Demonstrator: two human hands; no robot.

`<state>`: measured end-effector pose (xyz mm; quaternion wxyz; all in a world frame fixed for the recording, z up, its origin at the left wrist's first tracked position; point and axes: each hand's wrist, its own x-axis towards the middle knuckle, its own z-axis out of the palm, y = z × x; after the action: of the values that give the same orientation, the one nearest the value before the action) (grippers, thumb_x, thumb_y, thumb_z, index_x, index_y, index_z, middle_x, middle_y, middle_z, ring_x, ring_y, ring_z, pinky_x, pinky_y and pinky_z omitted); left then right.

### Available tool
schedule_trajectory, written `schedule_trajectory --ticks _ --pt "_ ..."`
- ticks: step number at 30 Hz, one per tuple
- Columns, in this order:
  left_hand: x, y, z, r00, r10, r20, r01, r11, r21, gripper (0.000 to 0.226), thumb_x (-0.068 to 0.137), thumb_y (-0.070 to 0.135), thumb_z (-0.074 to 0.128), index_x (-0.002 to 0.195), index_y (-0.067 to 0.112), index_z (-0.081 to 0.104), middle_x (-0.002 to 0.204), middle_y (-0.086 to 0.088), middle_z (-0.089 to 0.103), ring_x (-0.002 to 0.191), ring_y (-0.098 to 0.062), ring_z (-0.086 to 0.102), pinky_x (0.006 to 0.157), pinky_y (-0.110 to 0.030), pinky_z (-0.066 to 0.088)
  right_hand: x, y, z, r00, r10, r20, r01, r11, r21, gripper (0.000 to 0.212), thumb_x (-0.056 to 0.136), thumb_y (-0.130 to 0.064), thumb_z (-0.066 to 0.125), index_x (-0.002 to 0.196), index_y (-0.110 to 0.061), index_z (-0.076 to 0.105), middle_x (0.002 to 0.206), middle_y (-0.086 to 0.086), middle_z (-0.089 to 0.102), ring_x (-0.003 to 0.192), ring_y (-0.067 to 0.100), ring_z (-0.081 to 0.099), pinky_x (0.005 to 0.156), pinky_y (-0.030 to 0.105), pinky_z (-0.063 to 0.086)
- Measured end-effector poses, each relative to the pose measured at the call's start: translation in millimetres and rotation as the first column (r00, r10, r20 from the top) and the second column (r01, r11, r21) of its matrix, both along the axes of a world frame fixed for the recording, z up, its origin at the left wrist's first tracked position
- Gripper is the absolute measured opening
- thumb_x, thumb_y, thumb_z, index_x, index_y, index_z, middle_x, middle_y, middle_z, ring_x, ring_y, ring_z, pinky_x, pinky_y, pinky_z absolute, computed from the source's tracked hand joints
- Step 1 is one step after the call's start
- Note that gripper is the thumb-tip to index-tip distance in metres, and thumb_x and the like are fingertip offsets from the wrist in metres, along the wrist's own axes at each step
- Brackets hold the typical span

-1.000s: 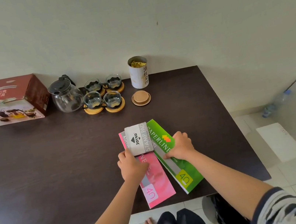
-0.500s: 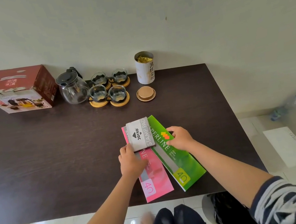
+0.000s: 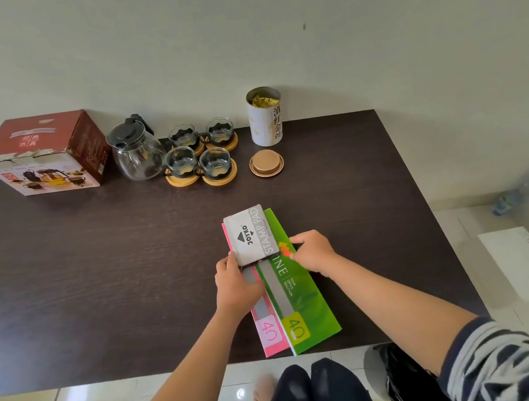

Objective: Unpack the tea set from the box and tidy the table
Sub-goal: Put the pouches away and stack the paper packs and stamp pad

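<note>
A dark desk [image 3: 59,267] seen from above, against a pale wall. At the far left stands the red tea set box [image 3: 44,153], closed. Just right of it sit a glass teapot [image 3: 136,153] and four glass cups on wooden coasters [image 3: 202,154], then an open tea tin [image 3: 265,117] with its round lid [image 3: 266,163] lying flat in front.

Near the desk's front edge lie a pink paper pack [image 3: 270,334] and a green paper pack [image 3: 302,305], side by side and touching, long axes running away from the person, tilted slightly left. A grey stamp pad box [image 3: 250,235] rests across their far ends.

The left hand [image 3: 235,284] lies on the pink pack, its fingers curled against the stamp pad box's near left corner. The right hand [image 3: 312,250] presses the green pack, fingers bent toward the box's right edge. Both hands are about equally near the box; the tea set lies well apart, ahead and left, nearer the left hand.
</note>
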<state>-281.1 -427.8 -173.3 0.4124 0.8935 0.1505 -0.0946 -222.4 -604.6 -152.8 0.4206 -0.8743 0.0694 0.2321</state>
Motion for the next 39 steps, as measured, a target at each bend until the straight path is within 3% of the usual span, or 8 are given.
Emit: schedule_trajectory --ticks 6,11,15,18,21,28,33,39 --pt "-1.6 0.1 0.6 1.000 0.011 0.004 -0.011 1.000 -0.022 0.085 0.072 0.022 0.079 0.139 0.010 0.028 0.131 -0.004 0.035 0.120 -0.018 0.040 0.098 -0.031 0.041 -7.6 13.2 -13.2 0.999 -0.035 0.042 0.037 0.999 -0.040 0.011 0.084 -0.017 0.067 0.090 -0.019 0.076 0.081 -0.002 0.071 0.082 0.017 0.066 0.070 0.028 0.053" --pt "-0.7 4.8 -3.4 1.000 0.018 -0.001 -0.018 0.999 -0.049 0.085 0.073 0.018 0.078 0.142 0.016 0.028 0.130 0.000 0.036 0.119 -0.016 0.044 0.099 -0.034 0.045 -10.8 18.6 -19.2 0.996 0.003 0.088 -0.001 1.000 -0.026 0.028 0.090 -0.007 0.056 0.112 -0.016 0.071 0.098 0.004 0.074 0.096 0.018 0.066 0.081 0.026 0.051" --pt "0.9 9.1 -5.5 1.000 0.029 0.003 -0.028 0.996 -0.085 0.079 0.074 0.013 0.076 0.140 0.016 0.032 0.129 0.000 0.037 0.120 -0.018 0.047 0.097 -0.034 0.047 -7.0 22.3 -21.8 0.985 0.119 0.127 -0.111 0.992 -0.064 0.040 0.093 -0.004 0.040 0.123 -0.013 0.064 0.120 0.011 0.061 0.112 0.026 0.057 0.088 0.028 0.046" --pt "3.7 11.9 -3.2 0.997 0.066 -0.030 -0.069 0.990 -0.122 0.097 0.073 0.020 0.078 0.148 0.009 0.017 0.138 -0.004 0.034 0.124 -0.017 0.044 0.100 -0.035 0.045 2.4 24.0 -20.2 0.993 0.059 0.104 -0.052 0.997 -0.064 0.044 0.089 -0.003 0.044 0.130 -0.009 0.057 0.123 0.011 0.058 0.114 0.023 0.055 0.091 0.025 0.041" --pt "11.6 17.7 0.0 0.989 0.143 -0.025 -0.146 0.980 -0.133 0.096 0.077 0.026 0.075 0.149 0.006 0.014 0.145 -0.007 0.032 0.126 -0.019 0.045 0.100 -0.032 0.042 16.2 28.4 -17.6 0.990 0.004 0.144 0.002 0.999 -0.044 0.038 0.093 -0.014 0.050 0.131 -0.009 0.055 0.128 0.010 0.057 0.118 0.021 0.054 0.094 0.025 0.039" --pt "29.7 27.7 -3.3 0.998 0.063 0.022 -0.059 0.985 -0.163 0.059 0.077 0.019 0.068 0.132 0.022 0.047 0.130 -0.002 0.051 0.105 -0.012 0.058 0.089 -0.032 0.051 21.1 41.1 -23.8 0.989 0.052 0.136 -0.045 0.997 -0.057 0.031 0.086 -0.024 0.065 0.116 -0.015 0.062 0.118 0.003 0.058 0.102 0.020 0.062 0.091 0.036 0.052" --pt "24.4 22.9 -6.8 0.993 0.115 0.026 -0.105 0.966 -0.236 0.061 0.074 0.017 0.068 0.130 0.022 0.048 0.128 0.001 0.052 0.109 -0.011 0.056 0.092 -0.038 0.051 16.0 35.5 -30.1 0.994 -0.014 0.106 0.015 1.000 -0.014 0.023 0.077 -0.021 0.072 0.098 -0.015 0.064 0.103 0.003 0.066 0.089 0.014 0.066 0.081 0.032 0.055" --pt "18.0 16.8 -1.9 0.995 0.091 0.043 -0.079 0.970 -0.231 0.055 0.078 0.012 0.067 0.126 0.028 0.047 0.117 0.010 0.048 0.117 -0.014 0.049 0.093 -0.033 0.046 13.2 32.7 -32.1 0.993 -0.049 0.106 0.046 0.999 0.029 0.023 0.076 -0.018 0.073 0.097 -0.014 0.065 0.102 0.005 0.068 0.087 0.013 0.066 0.080 0.030 0.056"
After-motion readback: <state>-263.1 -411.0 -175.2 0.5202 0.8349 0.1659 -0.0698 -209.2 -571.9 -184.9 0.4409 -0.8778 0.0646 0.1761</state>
